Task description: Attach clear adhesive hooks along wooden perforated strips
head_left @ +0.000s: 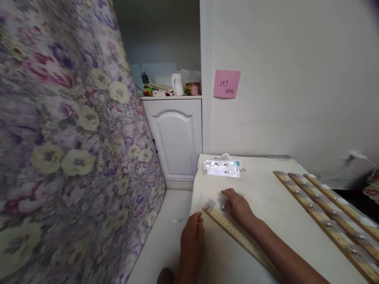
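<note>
A narrow perforated wooden board [233, 228] lies at a slant across the cream-covered table, with a clear square adhesive hook [210, 204] on its far left end. Beside that end is my left hand [192, 234], its fingers loosely bent and nothing visible in them. My right hand [238, 207] is over the board's far side, fingers curled around another clear hook [223, 206] with a metal part. Most of this hook is hidden by the fingers. My right forearm covers part of the board's near end.
Clear packs of hooks [221, 168] lie at the table's back edge. Several wooden boards with clear hooks [322, 217] lie along the right. A floral curtain [79, 157] hangs at left, a white cabinet [177, 138] stands behind, and a pink note [226, 84] is on the wall.
</note>
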{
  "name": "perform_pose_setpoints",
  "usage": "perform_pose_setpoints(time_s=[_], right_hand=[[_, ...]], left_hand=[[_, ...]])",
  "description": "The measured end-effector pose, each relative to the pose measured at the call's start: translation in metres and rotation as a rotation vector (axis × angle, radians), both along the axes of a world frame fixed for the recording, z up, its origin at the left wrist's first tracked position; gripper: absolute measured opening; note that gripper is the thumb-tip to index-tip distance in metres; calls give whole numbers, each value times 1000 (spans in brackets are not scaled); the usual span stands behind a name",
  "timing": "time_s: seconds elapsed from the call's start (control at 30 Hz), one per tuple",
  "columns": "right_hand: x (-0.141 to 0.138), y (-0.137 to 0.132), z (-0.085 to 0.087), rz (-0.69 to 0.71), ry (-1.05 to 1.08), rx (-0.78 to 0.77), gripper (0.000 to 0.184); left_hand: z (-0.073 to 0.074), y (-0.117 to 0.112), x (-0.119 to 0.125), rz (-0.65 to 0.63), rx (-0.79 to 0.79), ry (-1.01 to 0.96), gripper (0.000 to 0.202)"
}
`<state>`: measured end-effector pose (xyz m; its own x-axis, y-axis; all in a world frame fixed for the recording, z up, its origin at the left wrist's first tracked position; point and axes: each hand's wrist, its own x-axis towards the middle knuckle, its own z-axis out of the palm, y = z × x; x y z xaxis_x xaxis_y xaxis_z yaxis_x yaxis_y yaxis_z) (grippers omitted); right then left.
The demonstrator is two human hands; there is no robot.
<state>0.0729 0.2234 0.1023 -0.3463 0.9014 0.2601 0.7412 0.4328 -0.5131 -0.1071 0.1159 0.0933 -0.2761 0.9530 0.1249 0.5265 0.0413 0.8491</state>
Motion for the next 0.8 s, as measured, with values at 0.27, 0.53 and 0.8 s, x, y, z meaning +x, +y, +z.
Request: perform_pose_setpoints(time_s=[0.27, 0.53, 0.8], right_hand=[[12, -4, -5, -73, 62, -32, 13], [51, -13, 5, -264, 408, -58, 18], [16, -39, 6, 116, 574, -290, 14]], left_hand=[[6, -1, 5, -40, -13, 2, 30], [6, -4, 11, -80, 2, -23, 28], [6, -1, 29, -163, -16, -244, 25]])
